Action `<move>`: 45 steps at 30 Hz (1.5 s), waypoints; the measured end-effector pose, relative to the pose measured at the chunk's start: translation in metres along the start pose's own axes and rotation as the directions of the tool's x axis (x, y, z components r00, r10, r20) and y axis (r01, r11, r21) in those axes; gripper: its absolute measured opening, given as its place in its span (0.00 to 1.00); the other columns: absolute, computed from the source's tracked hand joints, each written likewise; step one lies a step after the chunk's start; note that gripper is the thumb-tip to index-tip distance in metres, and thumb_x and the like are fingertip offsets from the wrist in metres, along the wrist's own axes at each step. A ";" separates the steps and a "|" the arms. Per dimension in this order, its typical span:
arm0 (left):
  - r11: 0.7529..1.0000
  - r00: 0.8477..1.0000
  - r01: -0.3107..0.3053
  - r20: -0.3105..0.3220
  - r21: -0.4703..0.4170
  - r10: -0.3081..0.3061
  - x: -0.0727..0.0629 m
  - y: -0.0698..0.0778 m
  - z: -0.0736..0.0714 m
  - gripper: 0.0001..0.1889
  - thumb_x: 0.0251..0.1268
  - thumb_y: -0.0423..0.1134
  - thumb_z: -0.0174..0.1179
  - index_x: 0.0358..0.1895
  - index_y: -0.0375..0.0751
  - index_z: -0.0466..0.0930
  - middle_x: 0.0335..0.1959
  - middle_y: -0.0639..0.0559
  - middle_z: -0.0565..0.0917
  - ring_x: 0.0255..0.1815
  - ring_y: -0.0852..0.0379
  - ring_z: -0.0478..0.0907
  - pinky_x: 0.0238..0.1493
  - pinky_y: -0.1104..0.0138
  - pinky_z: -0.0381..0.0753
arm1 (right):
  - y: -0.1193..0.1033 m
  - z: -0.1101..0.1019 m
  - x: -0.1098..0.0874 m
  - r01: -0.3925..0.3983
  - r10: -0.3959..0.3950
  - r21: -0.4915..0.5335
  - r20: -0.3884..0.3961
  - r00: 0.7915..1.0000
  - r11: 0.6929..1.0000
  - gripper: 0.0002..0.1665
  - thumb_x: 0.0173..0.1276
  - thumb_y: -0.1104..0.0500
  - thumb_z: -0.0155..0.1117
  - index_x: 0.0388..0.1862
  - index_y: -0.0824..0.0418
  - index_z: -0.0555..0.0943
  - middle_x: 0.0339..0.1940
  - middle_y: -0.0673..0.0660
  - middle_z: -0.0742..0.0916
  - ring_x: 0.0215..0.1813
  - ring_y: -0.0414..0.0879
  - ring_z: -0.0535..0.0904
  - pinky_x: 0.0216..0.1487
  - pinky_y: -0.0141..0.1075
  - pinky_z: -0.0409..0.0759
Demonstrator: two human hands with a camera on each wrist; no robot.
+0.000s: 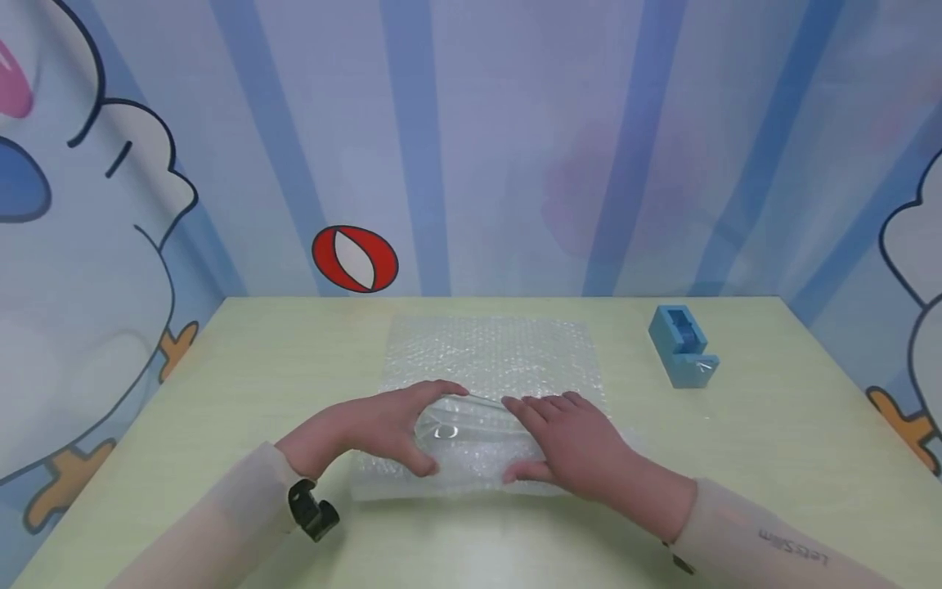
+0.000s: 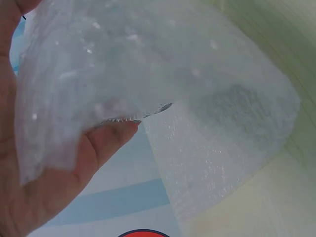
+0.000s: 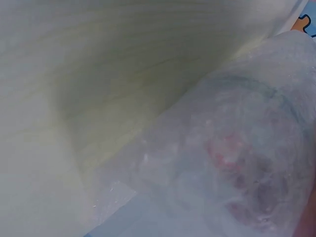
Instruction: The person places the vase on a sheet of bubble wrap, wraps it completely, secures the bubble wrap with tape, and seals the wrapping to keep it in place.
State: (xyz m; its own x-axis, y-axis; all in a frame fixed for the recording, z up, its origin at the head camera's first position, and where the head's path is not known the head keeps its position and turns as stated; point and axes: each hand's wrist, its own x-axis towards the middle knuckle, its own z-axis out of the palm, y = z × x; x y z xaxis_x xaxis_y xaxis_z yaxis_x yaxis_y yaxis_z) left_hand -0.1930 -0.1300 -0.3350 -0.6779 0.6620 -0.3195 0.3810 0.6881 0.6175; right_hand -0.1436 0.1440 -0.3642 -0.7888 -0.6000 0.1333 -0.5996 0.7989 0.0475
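A sheet of clear bubble wrap (image 1: 493, 352) lies on the table, its near part raised and folded over into a bulging bundle. From the left, my left hand (image 1: 390, 421) grips this bundle, forefinger along the top edge and thumb at the front. My right hand (image 1: 581, 446) holds the other side, fingers across the top and thumb low in front. Up close in the left wrist view, loose bubble wrap (image 2: 123, 54) partly covers the hand. Through the cloudy wrap (image 3: 173, 163) in the right wrist view show a faint curved bluish line and a reddish patch; what is inside cannot be made out.
At the back right of the pale table (image 1: 294, 343) stands a blue tape dispenser (image 1: 680, 352), a bit of tape at its front. A printed backdrop (image 1: 500, 147) with blue stripes rises behind the table. Black bands (image 1: 312, 509) sit at both wrists.
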 end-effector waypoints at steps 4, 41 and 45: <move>1.000 1.000 -0.004 -0.004 0.014 0.004 0.000 0.001 -0.001 0.48 0.49 0.44 0.72 0.77 0.48 0.59 0.73 0.46 0.70 0.67 0.48 0.69 0.69 0.46 0.75 | 0.001 0.002 0.001 0.007 -0.007 -0.023 -0.010 1.000 1.000 0.48 0.65 0.27 0.59 0.71 0.59 0.75 0.57 0.57 0.89 0.56 0.53 0.86 0.59 0.48 0.83; 0.559 0.836 0.151 -0.407 0.816 0.368 -0.007 0.013 0.068 0.53 0.42 0.65 0.79 0.76 0.59 0.64 0.71 0.40 0.71 0.69 0.31 0.72 0.61 0.48 0.85 | 0.022 -0.001 0.025 -0.091 0.063 0.212 0.135 0.989 0.973 0.42 0.69 0.34 0.63 0.70 0.60 0.77 0.42 0.59 0.93 0.45 0.54 0.90 0.53 0.49 0.86; 0.648 0.843 0.100 -0.410 0.755 0.348 -0.003 0.012 0.061 0.53 0.40 0.59 0.83 0.74 0.54 0.66 0.68 0.37 0.70 0.66 0.31 0.74 0.55 0.51 0.88 | 0.025 -0.002 0.032 -0.121 0.073 0.256 0.190 0.979 0.959 0.42 0.70 0.33 0.62 0.71 0.59 0.76 0.40 0.58 0.93 0.45 0.53 0.90 0.51 0.49 0.86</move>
State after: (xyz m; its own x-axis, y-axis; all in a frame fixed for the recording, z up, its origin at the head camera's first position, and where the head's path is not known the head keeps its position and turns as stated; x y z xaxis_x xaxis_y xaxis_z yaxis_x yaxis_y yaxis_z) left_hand -0.1483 -0.1052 -0.3701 -0.6968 0.6759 0.2400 0.6540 0.7361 -0.1743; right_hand -0.1836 0.1449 -0.3567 -0.8416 -0.5373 -0.0540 -0.5141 0.8278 -0.2244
